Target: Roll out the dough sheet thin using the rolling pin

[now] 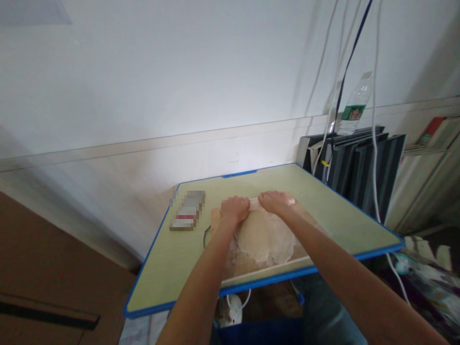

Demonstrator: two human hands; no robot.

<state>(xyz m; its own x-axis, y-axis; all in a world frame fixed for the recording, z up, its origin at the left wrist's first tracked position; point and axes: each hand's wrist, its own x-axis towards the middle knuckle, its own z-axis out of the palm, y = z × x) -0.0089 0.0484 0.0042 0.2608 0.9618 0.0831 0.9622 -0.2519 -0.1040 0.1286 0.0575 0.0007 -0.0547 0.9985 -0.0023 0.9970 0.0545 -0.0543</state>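
Note:
A wide, thin sheet of pale dough (pixel 268 239) with a ragged near edge lies on a wooden board (pixel 232 270). Across the dough's far part runs a light wooden rolling pin (pixel 254 204), seen between my hands. My left hand (pixel 235 208) is closed over its left part, fingers curled. Over the right part my right hand (pixel 273 200) is closed in the same way, and a bit of the pin shows past it. My forearms cover parts of the board's sides.
The board rests on a yellow-green table (pixel 154 278) with a blue rim. A blurred-out box (pixel 187 211) lies on the left. Dark panels (pixel 366 163) stand at the right, with a plastic bottle (pixel 355 105) on top. Cables (pixel 375 143) hang near the table's right edge.

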